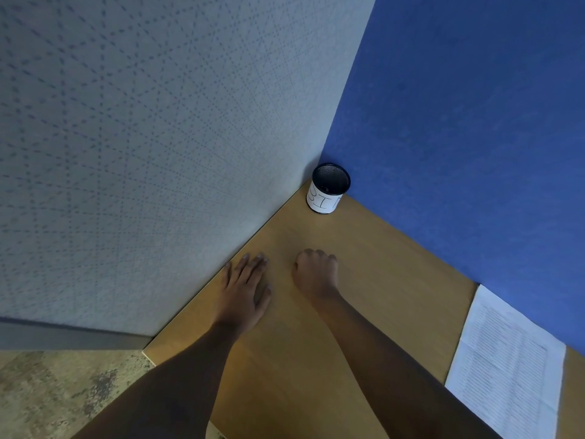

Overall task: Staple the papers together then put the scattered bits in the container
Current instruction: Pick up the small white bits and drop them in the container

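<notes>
A black mesh container (329, 189) with a white paper label stands in the far corner of the wooden desk (373, 270). Printed papers (509, 365) lie flat at the right, against the blue wall. My left hand (246, 288) rests palm down on the desk with its fingers spread, next to the grey wall. My right hand (316, 274) hovers beside it with the fingers curled into a fist; whether it holds any bits is hidden. No stapler and no loose bits show on the desk.
A grey patterned partition (142, 153) bounds the desk on the left and a blue partition (474, 137) on the right. Speckled carpet floor (63, 394) lies beyond the desk's left front corner.
</notes>
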